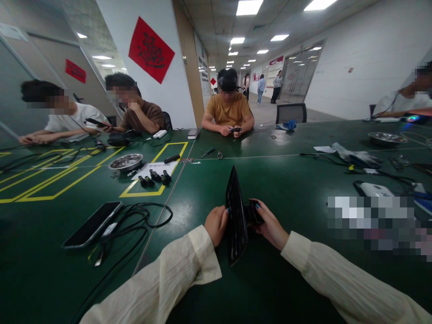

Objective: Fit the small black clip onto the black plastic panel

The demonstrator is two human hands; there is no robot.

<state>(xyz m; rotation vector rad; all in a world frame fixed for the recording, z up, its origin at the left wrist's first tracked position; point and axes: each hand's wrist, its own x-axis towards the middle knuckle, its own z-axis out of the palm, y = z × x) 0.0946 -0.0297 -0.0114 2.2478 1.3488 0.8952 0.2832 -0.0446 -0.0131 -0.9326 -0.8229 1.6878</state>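
Observation:
A flat black perforated panel (235, 216) stands on edge over the green table (290, 180), seen edge-on in the head view. My left hand (216, 223) is closed against its left face. On the other side, my right hand (268, 223) curls round a small black part (254, 211) pressed to the panel's right face. Both arms wear cream sleeves.
A dark phone (92, 223) and looped black cables (135, 220) lie to the left. Further back sit a metal bowl (126, 162), small black parts (153, 177) on yellow tape lines, and a paper sheet. Several people sit around the table. A glove (357, 157) and white device (374, 190) lie at right.

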